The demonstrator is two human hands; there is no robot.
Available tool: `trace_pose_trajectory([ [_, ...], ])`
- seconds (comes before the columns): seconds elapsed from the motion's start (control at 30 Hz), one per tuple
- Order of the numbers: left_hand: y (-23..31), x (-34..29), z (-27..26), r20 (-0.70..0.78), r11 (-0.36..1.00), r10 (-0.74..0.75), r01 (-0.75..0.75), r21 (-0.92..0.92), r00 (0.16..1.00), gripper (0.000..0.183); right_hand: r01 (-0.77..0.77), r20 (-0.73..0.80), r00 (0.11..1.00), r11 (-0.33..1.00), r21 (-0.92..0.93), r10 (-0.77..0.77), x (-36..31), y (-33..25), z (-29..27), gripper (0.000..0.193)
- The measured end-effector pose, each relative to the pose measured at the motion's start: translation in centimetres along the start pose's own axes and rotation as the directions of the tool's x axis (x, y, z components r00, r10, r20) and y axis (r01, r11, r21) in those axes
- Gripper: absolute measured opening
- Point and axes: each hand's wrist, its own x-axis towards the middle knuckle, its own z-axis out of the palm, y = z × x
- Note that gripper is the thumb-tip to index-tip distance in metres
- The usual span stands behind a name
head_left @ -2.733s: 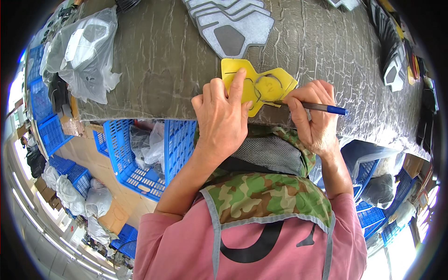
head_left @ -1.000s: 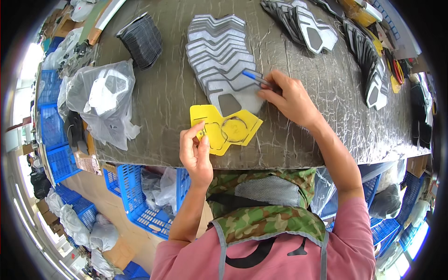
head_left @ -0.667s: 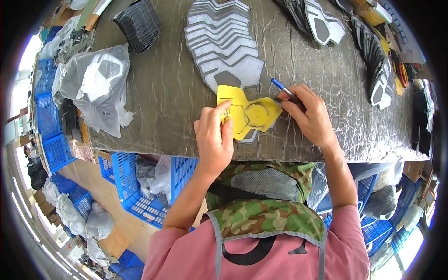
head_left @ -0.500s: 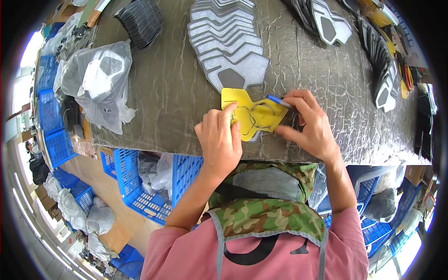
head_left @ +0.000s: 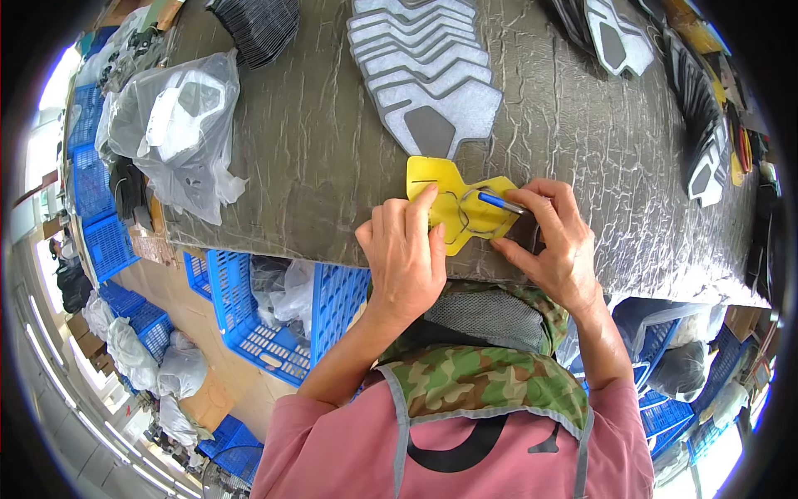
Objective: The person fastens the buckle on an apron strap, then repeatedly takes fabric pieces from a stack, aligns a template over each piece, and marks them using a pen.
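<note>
A yellow template (head_left: 436, 176) with thin slots and curved dark lines lies flat at the near edge of the bench. My left hand (head_left: 405, 254) presses on its left part, index finger on top and thumb at the lower side, the other fingers curled. Between thumb and fingers, my right hand (head_left: 553, 241) pinches a blue-ended pen (head_left: 492, 200) over the template's right part. The pen's blue end points up and left. Just beyond the template is a fanned row of grey felt-like pieces (head_left: 478, 112), each with a darker patch.
A clear plastic bag (head_left: 212, 158) with white pieces rests at the bench's left. Dark stacked pieces (head_left: 258, 29) stand behind it. More grey pieces (head_left: 615, 41) and a dark fanned row (head_left: 694, 100) lie on the right. A blue crate (head_left: 266, 353) sits below the bench's front edge.
The whole view has shifted slightly. My right hand and the pen have moved a little, and more of the blue end now lies over the template. My left hand stays on the template.
</note>
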Motion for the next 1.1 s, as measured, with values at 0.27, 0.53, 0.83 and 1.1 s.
trace_pose_trajectory([
  [0.27,0.1,-0.1,0.0,0.021,1.0,-0.015,0.015,0.012,1.0,0.047,-0.03,0.005,1.0,0.999,0.016,0.029,-0.1,0.0,0.2,0.057],
  [0.53,-0.5,-0.1,0.1,0.007,1.0,0.021,-0.021,0.005,1.0,0.05,-0.067,0.024,0.998,0.997,0.041,0.066,-0.1,-0.2,0.2,0.056],
  [0.83,-0.1,0.2,-0.5,0.086,1.0,-0.015,0.014,0.013,0.996,0.049,-0.08,0.021,0.997,0.996,0.048,0.079,-0.3,-0.3,0.1,0.056],
  [1.1,0.0,0.5,-1.0,0.146,0.999,-0.005,-0.002,0.045,0.989,0.057,-0.075,0.028,0.997,0.997,0.023,0.075,0.0,-0.3,0.0,0.054],
])
